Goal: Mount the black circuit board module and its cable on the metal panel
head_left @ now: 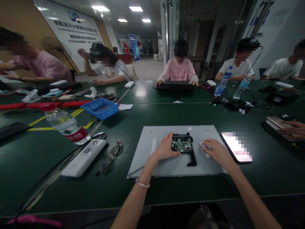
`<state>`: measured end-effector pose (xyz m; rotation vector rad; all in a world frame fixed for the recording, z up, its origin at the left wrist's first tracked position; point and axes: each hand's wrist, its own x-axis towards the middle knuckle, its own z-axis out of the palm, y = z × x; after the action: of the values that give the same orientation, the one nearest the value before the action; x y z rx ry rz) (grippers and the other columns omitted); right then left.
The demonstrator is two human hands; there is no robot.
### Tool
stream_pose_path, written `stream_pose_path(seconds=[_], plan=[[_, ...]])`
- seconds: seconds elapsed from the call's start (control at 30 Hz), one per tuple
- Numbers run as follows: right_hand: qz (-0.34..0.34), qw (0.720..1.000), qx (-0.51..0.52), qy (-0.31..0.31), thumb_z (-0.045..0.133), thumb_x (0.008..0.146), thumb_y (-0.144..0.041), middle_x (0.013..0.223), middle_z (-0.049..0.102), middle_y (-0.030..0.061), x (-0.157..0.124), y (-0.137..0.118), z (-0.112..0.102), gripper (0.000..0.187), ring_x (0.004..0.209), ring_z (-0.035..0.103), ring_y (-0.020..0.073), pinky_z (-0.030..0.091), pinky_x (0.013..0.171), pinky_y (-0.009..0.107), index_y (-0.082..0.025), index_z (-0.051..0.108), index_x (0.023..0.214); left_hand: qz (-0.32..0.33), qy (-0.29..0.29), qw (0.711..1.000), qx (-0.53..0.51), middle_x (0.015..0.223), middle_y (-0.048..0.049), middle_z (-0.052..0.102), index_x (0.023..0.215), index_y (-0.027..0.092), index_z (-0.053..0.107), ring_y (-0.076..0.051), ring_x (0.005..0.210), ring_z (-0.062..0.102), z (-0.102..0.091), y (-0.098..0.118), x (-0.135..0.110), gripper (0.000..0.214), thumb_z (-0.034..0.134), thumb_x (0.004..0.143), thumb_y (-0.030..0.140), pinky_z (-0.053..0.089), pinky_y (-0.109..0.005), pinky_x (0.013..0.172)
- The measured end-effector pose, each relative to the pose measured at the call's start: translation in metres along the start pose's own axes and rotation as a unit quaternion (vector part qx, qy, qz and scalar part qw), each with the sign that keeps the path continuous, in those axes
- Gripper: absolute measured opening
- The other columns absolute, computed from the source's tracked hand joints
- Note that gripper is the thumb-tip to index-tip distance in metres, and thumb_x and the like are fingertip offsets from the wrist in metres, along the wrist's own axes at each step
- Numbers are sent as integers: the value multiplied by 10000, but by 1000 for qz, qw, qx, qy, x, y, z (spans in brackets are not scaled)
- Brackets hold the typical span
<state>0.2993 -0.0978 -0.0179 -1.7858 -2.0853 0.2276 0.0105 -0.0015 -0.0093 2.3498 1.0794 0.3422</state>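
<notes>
A flat light-grey panel (140, 152) lies on the green table in front of me. On its middle rests a black bracket (192, 157) that carries a green circuit board (184, 146). My left hand (165, 148) grips the bracket's left side, its thumb along the lower edge and its fingers toward the top. Over the panel's right part, my right hand (215, 152) is closed in a pinch on a small whitish piece (202, 145) whose kind I cannot make out. A white strip (153, 145) is stuck on the panel left of my left hand.
Right of the panel lies a lit phone (237, 148). To the left are eyeglasses (111, 159), a white power bank (84, 157), a tilted water bottle (68, 125) and a blue tray (101, 109). Several people sit around the table; a person's hand (293, 128) shows at far right.
</notes>
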Motion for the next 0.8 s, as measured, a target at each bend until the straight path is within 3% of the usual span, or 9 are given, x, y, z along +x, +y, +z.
stream_pose_path(seconds=[0.4, 0.6, 0.8], plan=[[-31, 987, -158, 22, 398, 922, -211, 950, 657, 91, 7, -10, 5, 245, 923, 595, 204, 445, 805, 315, -185, 641, 932, 2, 3, 1000, 10, 1505, -188, 147, 1449, 116, 20, -353, 1369, 175, -4, 7, 0, 1155, 676, 611, 565, 193, -470, 1112], [-35, 992, -116, 36, 404, 908, -205, 1071, 652, 87, -9, -14, 11, 257, 979, 598, 205, 454, 862, 339, -185, 628, 1033, 8, 5, 1000, 4, 1509, -174, 139, 1455, 138, -22, -358, 1366, 175, -1, 2, 0, 1172, 659, 613, 585, 188, -485, 1110], [-5, 999, -15, 44, 441, 896, -355, 1198, 595, 87, -21, -22, 15, 307, 1116, 528, 230, 414, 971, 384, -204, 632, 1083, 6, 4, 1000, -5, 1509, -164, 135, 1453, 171, -39, -357, 1369, 167, 1, -1, 0, 1189, 675, 600, 592, 185, -493, 1105]])
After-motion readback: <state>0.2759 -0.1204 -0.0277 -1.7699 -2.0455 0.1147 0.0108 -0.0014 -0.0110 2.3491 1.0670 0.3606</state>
